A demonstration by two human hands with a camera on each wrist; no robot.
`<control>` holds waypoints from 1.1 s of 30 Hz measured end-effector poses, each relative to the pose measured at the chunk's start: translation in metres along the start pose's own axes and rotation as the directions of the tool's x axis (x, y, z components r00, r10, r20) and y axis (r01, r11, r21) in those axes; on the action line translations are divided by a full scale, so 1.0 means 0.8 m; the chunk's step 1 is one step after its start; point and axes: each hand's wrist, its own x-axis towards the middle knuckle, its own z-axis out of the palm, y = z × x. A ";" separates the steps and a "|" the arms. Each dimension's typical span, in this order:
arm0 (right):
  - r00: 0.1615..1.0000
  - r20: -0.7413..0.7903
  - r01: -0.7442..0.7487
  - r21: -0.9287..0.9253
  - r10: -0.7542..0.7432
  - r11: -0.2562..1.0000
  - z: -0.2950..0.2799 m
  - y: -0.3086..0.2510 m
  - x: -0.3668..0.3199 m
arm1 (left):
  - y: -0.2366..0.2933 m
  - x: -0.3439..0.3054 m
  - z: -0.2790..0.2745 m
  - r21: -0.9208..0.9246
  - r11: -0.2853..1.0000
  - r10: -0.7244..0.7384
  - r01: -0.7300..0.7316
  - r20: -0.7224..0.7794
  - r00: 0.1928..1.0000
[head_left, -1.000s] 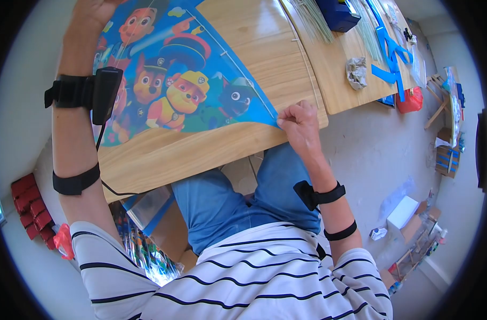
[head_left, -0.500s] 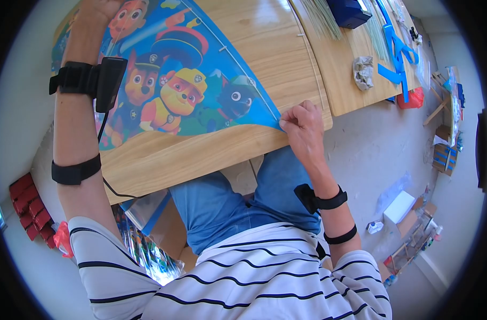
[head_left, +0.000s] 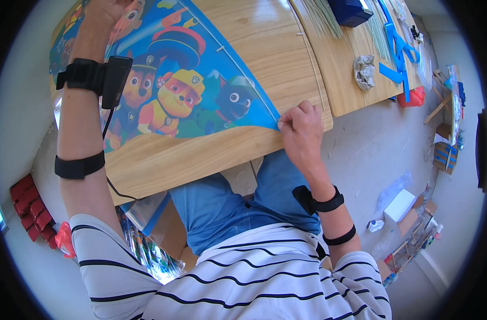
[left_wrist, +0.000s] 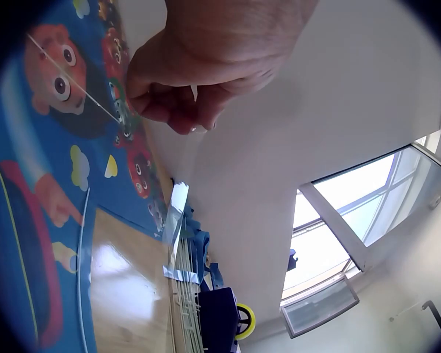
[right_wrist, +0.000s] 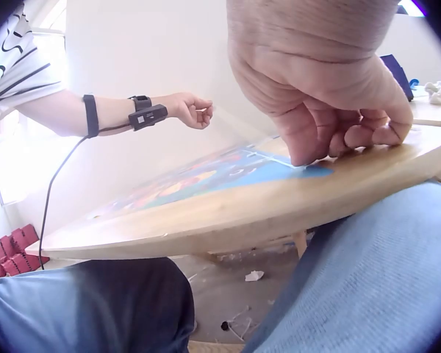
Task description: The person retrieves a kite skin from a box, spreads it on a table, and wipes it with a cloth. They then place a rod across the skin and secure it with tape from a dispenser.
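Observation:
A blue kite (head_left: 211, 90) printed with cartoon pups lies over the wooden table (head_left: 201, 152), thin white rods along its edge. At its near right corner, my right hand (head_left: 302, 128) pinches the tip, thumb and curled fingers down by the rod end; the right wrist view shows this hand (right_wrist: 323, 88) close over the tabletop. Raised above the far left part of the kite, my left hand (head_left: 105, 13) has its fingers curled together. In the left wrist view this hand (left_wrist: 213, 66) pinches what looks like a faint clear strip, barely visible.
On the adjoining tabletop are a dark blue tape dispenser (head_left: 350, 12), a bundle of thin sticks (head_left: 323, 18), a crumpled paper ball (head_left: 364, 73) and blue ribbon (head_left: 398, 64). A cable (head_left: 113, 186) hangs from my left wrist camera beside the table edge.
My left hand has shifted slightly to the right since half a second ago. More of the kite's left part shows beyond my left arm than a second ago. The right hand stays at the corner.

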 end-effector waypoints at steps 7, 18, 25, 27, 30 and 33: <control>1.000 0.003 -0.006 -0.039 0.006 0.999 0.002 -0.003 -0.001 | -0.014 0.007 -0.003 0.021 1.000 -0.021 0.022 -0.046 0.999; 0.999 0.032 -0.014 -0.005 0.014 1.000 -0.002 -0.002 -0.002 | -0.015 0.000 -0.001 0.063 0.998 -0.005 0.010 -0.079 0.997; 1.000 0.024 0.008 0.013 -0.008 1.000 -0.003 0.000 -0.001 | -0.013 0.000 -0.004 0.042 0.999 -0.016 0.019 -0.073 0.997; 1.000 0.018 0.016 0.016 -0.016 1.000 -0.003 0.000 -0.002 | -0.013 0.000 -0.004 0.038 0.999 -0.033 0.037 -0.106 0.994; 1.000 0.003 0.021 0.024 -0.021 0.999 -0.002 0.000 -0.002 | -0.019 0.003 -0.017 -0.021 1.000 -0.020 0.019 -0.026 0.999; 1.000 -0.004 0.026 0.042 -0.026 0.999 -0.001 0.002 -0.003 | -0.010 -0.010 -0.020 -0.125 0.992 0.023 -0.013 0.078 0.997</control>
